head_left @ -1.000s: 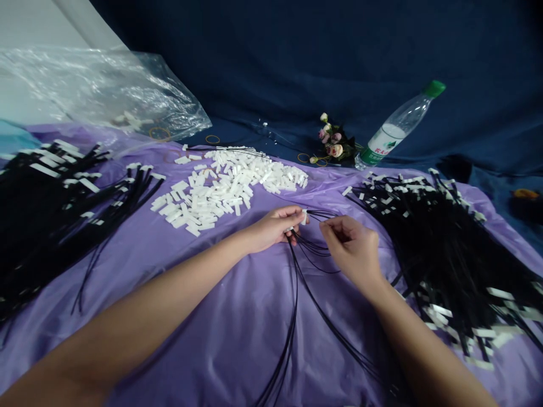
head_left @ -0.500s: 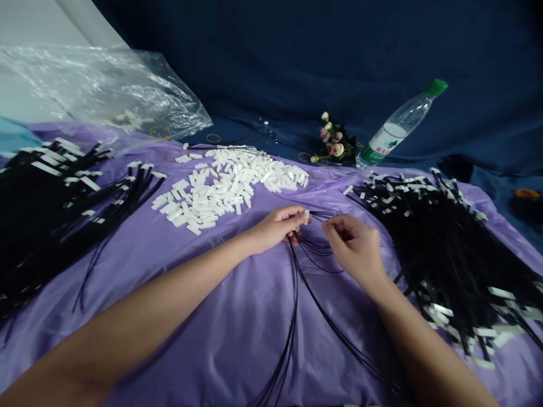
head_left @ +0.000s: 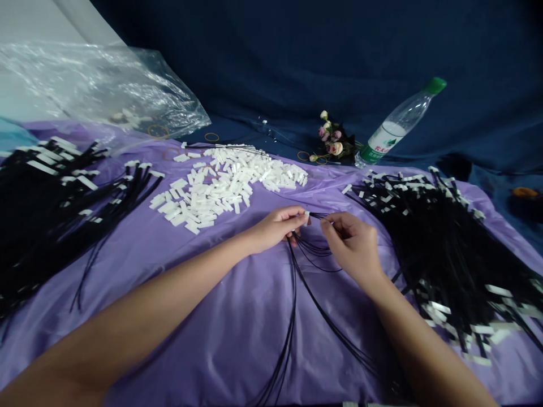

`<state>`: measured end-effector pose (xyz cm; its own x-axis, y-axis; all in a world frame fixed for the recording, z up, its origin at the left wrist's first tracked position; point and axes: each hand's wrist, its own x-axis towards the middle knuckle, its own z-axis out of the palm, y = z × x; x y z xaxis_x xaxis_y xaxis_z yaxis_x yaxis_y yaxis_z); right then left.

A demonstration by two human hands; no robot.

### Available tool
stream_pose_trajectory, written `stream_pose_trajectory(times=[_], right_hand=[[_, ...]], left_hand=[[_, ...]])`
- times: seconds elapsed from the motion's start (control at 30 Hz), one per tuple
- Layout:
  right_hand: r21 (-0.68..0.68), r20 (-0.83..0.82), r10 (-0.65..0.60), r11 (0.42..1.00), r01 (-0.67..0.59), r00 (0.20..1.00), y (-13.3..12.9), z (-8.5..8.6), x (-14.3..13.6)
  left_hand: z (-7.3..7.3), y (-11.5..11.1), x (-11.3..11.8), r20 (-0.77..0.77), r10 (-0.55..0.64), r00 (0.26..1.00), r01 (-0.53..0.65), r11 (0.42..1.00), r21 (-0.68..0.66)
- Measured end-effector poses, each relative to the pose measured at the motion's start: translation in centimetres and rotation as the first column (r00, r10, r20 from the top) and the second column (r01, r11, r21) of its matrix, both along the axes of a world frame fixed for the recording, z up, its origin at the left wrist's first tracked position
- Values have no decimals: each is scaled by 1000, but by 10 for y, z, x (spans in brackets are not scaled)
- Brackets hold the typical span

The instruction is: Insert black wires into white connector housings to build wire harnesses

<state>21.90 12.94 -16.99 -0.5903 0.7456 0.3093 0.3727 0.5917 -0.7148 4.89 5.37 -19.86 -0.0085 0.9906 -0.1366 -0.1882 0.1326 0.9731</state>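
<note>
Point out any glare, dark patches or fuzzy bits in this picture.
Head view: glare streaks the clear plastic bag; head view: the dark blue cloth sinks into shadow at upper right; head view: the thin black cables between the left hand and right hand look too soft to count.

A green-capped bottle (head_left: 386, 138) sits beside a flower bunch (head_left: 336, 148) — navy cloth (head_left: 297, 56) behind both.

Head-worn view, forward and down
</note>
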Motion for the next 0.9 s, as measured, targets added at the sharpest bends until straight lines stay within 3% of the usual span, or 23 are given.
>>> stream_pose_trajectory(times=[0.4, 0.47, 0.53, 0.57, 0.63, 0.7, 0.8, 0.9], right_hand=[[23, -1, 21, 1000, -21, 1000, 0, -2, -4], [70, 21, 44, 997, -46, 999, 2, -1, -3], [214, 25, 51, 975, -55, 998, 3, 3, -1], [330, 16, 40, 943, -43, 999, 3, 5, 2], [568, -16, 47, 823, -30, 999, 3, 11, 8], [715, -7, 166, 691, -111, 986, 1, 15, 14], [763, 161, 398, 530, -369, 903, -5, 17, 18], [741, 305, 415, 462, -487, 857, -11, 12, 14]], left_hand=[[2, 0, -1, 30, 4, 1000, -2, 999, -43], [2, 1, -1, 77, 23, 997, -18, 998, -59], [3, 2, -1, 143, 54, 988, -42, 995, -87], [4, 2, -1, 177, 77, 981, -59, 993, -106], [6, 3, -2, 248, 131, 960, -97, 985, -146], [8, 3, -3, 313, 182, 932, -131, 975, -178], [8, 3, -5, 367, 216, 905, -150, 968, -202], [8, 3, -7, 400, 232, 887, -152, 963, -222]])
